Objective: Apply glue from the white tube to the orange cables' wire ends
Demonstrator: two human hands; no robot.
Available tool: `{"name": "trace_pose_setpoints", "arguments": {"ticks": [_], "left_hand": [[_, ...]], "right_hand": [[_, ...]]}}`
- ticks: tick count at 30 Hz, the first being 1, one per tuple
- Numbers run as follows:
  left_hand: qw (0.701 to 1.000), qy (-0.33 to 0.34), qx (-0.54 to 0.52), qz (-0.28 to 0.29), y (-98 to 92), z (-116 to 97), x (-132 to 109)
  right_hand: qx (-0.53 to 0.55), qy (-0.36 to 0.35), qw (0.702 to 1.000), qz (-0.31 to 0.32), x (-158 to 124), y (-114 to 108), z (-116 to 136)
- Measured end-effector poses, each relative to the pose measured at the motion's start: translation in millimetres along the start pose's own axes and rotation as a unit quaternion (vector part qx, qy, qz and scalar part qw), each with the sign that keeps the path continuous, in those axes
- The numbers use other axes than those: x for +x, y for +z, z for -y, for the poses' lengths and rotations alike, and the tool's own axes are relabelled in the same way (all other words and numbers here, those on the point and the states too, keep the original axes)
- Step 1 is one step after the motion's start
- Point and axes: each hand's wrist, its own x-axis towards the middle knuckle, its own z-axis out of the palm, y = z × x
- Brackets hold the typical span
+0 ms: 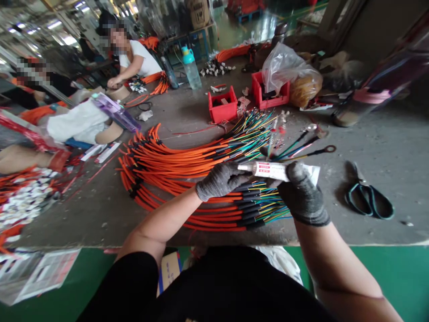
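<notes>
adhesive tube (pixel 271 170) | long axis 3–9 o'clock, nozzle at 9 | right grip (pixel 303 194) clenched on it | left grip (pixel 221 181) beside nozzle, hold unclear | above orange cables (pixel 174 165)

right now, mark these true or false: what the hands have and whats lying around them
1. The left hand and right hand wear grey knit gloves. True.
2. The right hand grips a white tube with a red label. True.
3. The green-handled scissors lie in the left hand. False: they lie on the work surface, right of the hands.
4. The orange cables sit inside a red bin. False: they lie spread on the surface, with two red bins beyond them.
</notes>
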Motion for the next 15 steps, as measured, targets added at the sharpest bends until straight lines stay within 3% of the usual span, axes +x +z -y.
{"name": "trace_pose_setpoints", "arguments": {"ticks": [5, 10, 15], "left_hand": [[0.988, -0.096, -0.11, -0.054, 4.5, 9.6, 12.3], [0.988, -0.032, -0.125, -0.087, -10.0, -12.5, 44.6], [0.97, -0.025, -0.241, 0.007, -22.4, -29.0, 52.0]], "right_hand": [[-0.01, 0.045, 0.996, 0.082, -14.1, -6.6, -12.1], [0.022, 0.049, 0.994, 0.094, -24.1, -3.9, -16.4], [0.045, 0.042, 0.997, 0.053, -26.8, -4.9, -7.5]]}}
